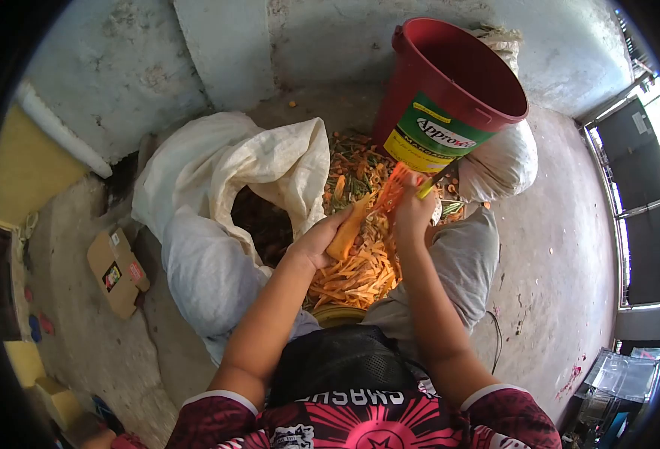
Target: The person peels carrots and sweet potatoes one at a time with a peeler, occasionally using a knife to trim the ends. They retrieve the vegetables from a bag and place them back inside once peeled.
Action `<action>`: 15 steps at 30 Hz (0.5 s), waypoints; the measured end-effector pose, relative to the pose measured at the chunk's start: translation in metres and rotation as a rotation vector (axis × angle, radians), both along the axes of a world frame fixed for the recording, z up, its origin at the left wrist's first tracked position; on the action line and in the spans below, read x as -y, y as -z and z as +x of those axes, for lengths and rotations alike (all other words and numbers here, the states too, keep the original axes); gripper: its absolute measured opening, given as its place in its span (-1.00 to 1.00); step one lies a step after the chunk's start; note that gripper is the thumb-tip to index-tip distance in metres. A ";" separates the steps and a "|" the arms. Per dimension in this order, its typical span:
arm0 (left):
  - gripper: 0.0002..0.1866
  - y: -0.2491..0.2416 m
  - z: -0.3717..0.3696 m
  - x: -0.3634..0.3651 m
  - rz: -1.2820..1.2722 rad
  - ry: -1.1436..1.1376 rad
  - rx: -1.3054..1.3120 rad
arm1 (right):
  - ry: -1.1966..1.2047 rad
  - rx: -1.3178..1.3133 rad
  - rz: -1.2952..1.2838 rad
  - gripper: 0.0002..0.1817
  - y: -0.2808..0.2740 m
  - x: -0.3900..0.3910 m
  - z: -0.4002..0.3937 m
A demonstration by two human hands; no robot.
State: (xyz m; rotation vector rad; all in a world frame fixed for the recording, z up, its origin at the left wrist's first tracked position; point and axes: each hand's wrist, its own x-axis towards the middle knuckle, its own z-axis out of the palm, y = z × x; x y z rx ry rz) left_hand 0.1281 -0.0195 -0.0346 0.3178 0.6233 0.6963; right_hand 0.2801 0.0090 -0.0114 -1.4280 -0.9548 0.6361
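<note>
My left hand (322, 238) is wrapped round the lower end of a peeled carrot (349, 228), which points up and away from me. Closed on an orange plastic shredder with slots (394, 182), my right hand (412, 206) is just right of the carrot's far end. A yellow-handled tool with a dark shaft (426, 188) sticks out at the right fingers. Beneath both hands lies a heap of orange carrot strips (356, 273), above the yellow rim of a container (339, 312) between my knees.
A maroon bucket (390, 112) with a green and yellow label stands ahead. An open white sack (289, 161) is at my left leg, a stuffed sack (503, 165) behind the bucket. Peelings (352, 168) litter the floor ahead. Cardboard (117, 273) lies at left.
</note>
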 end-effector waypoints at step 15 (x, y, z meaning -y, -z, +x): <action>-0.58 -0.018 0.003 0.009 0.065 0.090 -0.222 | 0.199 0.290 0.135 -0.81 -0.009 -0.003 -0.004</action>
